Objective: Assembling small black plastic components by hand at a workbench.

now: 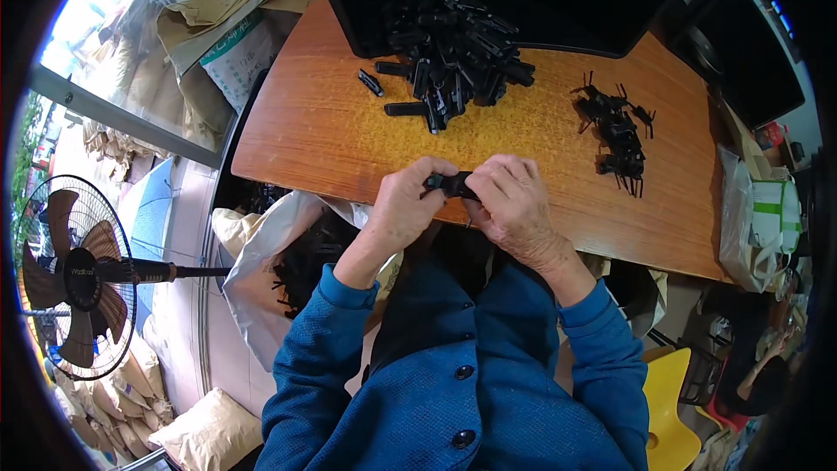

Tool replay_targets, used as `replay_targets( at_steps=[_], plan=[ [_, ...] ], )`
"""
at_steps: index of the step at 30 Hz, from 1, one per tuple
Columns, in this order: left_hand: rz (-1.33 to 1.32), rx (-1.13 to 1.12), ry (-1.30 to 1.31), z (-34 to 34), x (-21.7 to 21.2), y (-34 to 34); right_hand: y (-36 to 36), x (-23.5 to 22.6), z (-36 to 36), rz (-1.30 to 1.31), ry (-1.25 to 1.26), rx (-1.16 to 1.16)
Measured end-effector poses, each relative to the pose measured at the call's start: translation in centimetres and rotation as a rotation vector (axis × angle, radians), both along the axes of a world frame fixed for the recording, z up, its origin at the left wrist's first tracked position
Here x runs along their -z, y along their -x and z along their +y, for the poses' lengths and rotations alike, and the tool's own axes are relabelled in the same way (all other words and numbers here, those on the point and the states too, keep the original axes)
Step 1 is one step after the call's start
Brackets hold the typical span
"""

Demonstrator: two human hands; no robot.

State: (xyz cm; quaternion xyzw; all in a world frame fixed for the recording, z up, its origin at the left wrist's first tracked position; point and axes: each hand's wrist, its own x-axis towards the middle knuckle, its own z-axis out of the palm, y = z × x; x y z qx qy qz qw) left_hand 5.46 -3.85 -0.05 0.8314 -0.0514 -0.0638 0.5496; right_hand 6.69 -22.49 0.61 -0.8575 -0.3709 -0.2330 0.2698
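Note:
Just over the table's front edge, a small black plastic part (452,184) is held between both my hands. My left hand (406,201) pinches its left end between thumb and fingers. Curled over its right end is my right hand (514,208), which hides much of it. Beyond my hands lies a big heap of black plastic parts (449,52), and one loose black part (370,83) rests just left of the heap. To the right, a smaller cluster of thin, branching black parts (617,135) sits on the wooden table (305,131).
A black monitor (558,0) stands at the table's back. Left of my legs, an open white sack (261,270) holds black parts. A standing fan (83,279) is farther left. Plastic bags (758,218) hang at the right edge; a yellow chair (671,410) stands behind right.

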Motion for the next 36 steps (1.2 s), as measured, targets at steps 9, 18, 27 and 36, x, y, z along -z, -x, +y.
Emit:
replay_targets(
  at_steps=[9, 18, 27, 36],
  plan=[
    [-0.351, 0.147, -0.266, -1.2, -0.4, 1.1, 1.9, 2.1, -0.4, 0.046, 0.053, 0.046],
    [-0.126, 0.214, -0.433, -2.6, 0.5, 0.9, 2.4, 4.4, -1.0, 0.190, 0.012, 0.118],
    [0.126, -0.257, 0.383, -5.3, 6.9, 1.7, 2.0, 5.1, -0.8, 0.307, -0.060, 0.189],
    [0.047, -0.123, 0.477, -3.2, 3.5, -0.6, -0.4, 6.8, -0.5, 1.127, -0.850, -0.054]
  ],
)
